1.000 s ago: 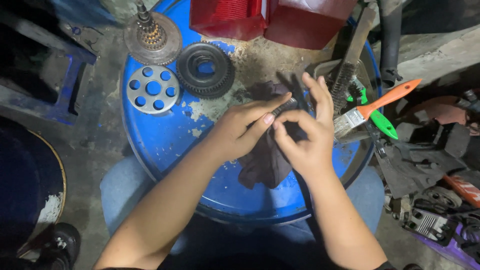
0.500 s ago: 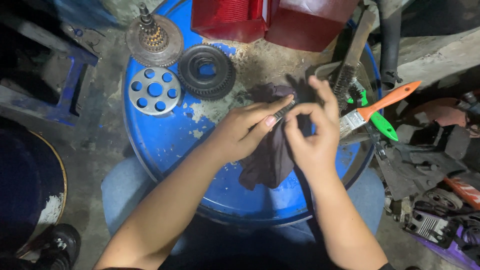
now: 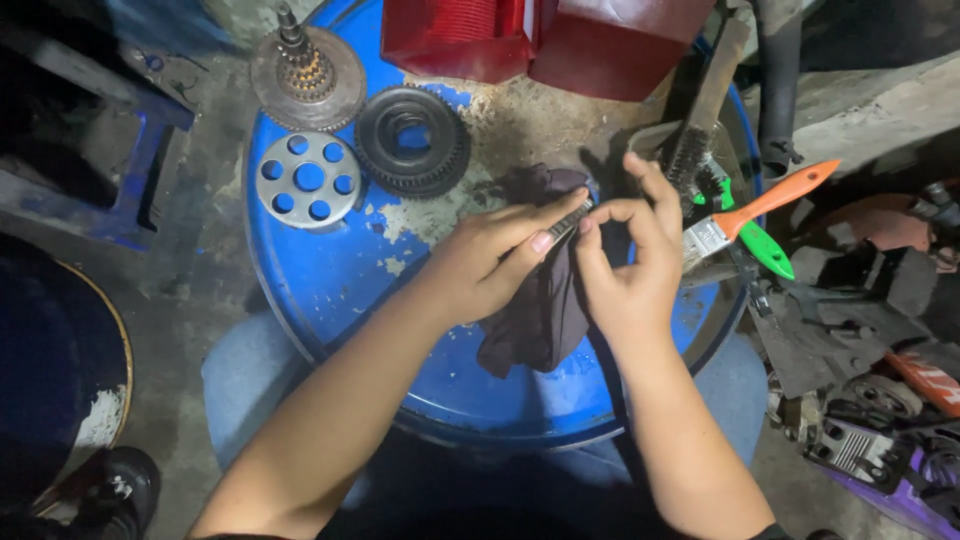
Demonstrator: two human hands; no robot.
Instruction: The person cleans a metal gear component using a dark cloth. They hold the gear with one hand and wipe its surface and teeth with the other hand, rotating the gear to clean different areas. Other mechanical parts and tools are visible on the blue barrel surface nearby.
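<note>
Hands [image 3: 560, 260] slightly lower than before

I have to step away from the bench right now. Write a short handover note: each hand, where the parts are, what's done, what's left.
Left hand and right hand pinch a small metal part between fingertips over a dark rag on the blue drum top.
Black gear, holed disc and shafted gear lie at the drum's far left; orange-handled brush at right.
Done or left: cannot tell.
</note>
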